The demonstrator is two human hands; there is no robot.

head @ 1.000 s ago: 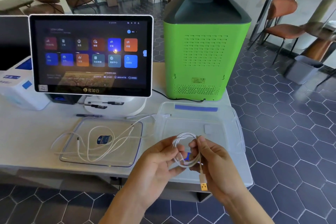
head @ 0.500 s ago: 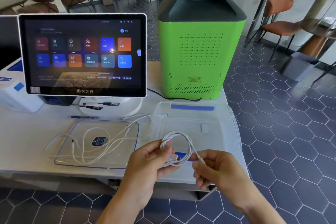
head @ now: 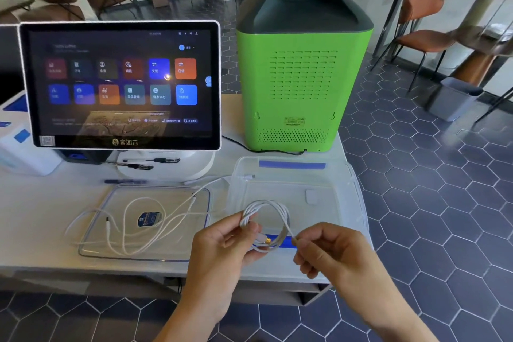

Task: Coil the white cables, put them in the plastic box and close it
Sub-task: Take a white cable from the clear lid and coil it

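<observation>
My left hand (head: 222, 244) pinches a coiled white cable (head: 273, 207) at the loop's left side, above the front of the clear plastic box (head: 349, 203). My right hand (head: 330, 250) pinches the cable's loose end at the coil's right side. An orange-tipped plug (head: 267, 241) shows inside the loop. The open box sits on the white table (head: 41, 208), with blue clips at its back and front. To its left lies the clear lid (head: 97, 241), flat, with a second white cable (head: 130, 230) sprawled loosely over it.
A touchscreen terminal (head: 122, 86) stands behind the lid, with pens (head: 138, 164) at its base. A green machine (head: 302, 72) stands behind the box. A white device (head: 16, 147) is at far left. The table edge drops to hexagon floor tiles on the right.
The coil has opened into a wider loop. My right hand moved down and right, from holding the coil to pinching the tail end; the orange plug now sits inside the loop.
</observation>
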